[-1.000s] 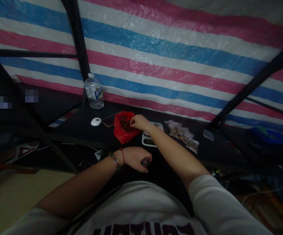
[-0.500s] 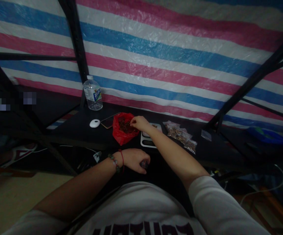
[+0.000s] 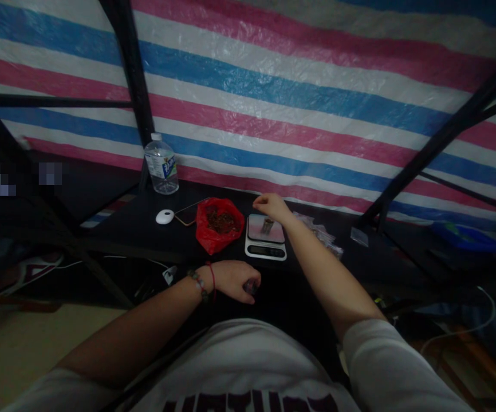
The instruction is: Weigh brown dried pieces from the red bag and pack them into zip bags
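Observation:
My right hand [image 3: 271, 206] is held above the back of a white kitchen scale [image 3: 254, 253], fingertips pinched together; whatever they hold is too small to make out. A small brown heap [image 3: 267, 225] rests on the scale's platform. Left of the scale lies an open red plastic bag [image 3: 207, 239] with dried brown bits [image 3: 222, 221] inside. My left hand [image 3: 235, 280], wearing a bead bracelet and red cord, hangs in front of the table edge, curled around a small dark, shiny thing [image 3: 250, 286] whose kind is unclear.
Several filled clear zip bags [image 3: 323, 234] lie right of the scale, partly behind my right forearm. Beyond them is a flat small bag [image 3: 359, 237]. A plastic bottle [image 3: 162, 166], a white oval object [image 3: 164, 217] and a phone [image 3: 187, 215] are on the left, near black frame posts.
My right hand has moved from the red bag rightward to above the scale, uncovering the bag's contents and the platform. My left hand stays nearly still.

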{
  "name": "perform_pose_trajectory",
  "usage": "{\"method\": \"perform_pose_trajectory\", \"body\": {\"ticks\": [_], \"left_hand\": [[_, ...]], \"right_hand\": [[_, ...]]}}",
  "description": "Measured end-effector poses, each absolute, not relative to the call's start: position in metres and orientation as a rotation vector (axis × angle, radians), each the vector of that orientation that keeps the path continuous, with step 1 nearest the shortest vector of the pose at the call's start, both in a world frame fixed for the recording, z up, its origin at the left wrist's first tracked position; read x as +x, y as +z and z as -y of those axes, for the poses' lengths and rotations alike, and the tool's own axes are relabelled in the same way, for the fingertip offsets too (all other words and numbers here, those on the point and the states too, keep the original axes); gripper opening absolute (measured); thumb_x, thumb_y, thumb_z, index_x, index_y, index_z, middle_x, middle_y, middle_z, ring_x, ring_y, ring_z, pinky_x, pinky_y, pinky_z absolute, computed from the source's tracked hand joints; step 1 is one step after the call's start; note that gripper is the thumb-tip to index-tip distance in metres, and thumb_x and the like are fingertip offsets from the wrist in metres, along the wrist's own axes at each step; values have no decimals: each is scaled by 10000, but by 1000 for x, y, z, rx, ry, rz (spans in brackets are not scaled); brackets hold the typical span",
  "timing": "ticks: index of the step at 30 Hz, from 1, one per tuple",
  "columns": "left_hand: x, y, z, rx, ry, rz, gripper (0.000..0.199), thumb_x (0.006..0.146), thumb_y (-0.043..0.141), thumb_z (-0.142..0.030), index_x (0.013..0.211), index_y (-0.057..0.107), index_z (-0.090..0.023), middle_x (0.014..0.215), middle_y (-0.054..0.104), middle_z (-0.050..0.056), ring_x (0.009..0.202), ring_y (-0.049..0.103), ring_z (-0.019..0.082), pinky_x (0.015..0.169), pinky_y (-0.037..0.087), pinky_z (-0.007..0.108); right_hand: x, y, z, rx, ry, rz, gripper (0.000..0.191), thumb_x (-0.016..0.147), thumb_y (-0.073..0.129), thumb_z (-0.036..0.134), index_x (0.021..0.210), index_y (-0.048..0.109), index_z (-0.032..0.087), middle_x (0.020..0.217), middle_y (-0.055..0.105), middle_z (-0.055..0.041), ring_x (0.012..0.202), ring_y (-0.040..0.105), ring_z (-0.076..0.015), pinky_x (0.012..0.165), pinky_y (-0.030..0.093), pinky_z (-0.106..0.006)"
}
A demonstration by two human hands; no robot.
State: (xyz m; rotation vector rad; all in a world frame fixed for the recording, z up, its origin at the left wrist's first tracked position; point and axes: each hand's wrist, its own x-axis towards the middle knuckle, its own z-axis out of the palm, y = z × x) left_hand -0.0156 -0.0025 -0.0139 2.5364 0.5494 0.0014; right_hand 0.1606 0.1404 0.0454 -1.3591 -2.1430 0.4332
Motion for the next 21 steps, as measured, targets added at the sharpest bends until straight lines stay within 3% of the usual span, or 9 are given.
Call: {"method": "perform_pose_trajectory", "body": {"ticks": [7, 21], "left_hand": [[-14, -20, 1, 2505, -25, -581, 341, 739, 693, -412, 991, 630, -191, 877, 691, 16, 721, 617, 141, 608, 438, 226], [-16, -24, -3, 2483, -43, -601, 351, 738, 698, -409, 1007, 632, -194, 873, 692, 11, 711, 617, 136, 600, 435, 221]], "right_hand": [[218, 28, -138, -1539, 367, 2100, 139, 743, 646, 187, 824, 748, 137, 801, 731, -52, 734, 650, -154, 665, 458, -220], [221, 12, -131, -1515, 424, 2116, 150, 795, 635, 204, 873, 754, 158, 865, 742, -50, 789, 665, -158, 711, 464, -231]]}}
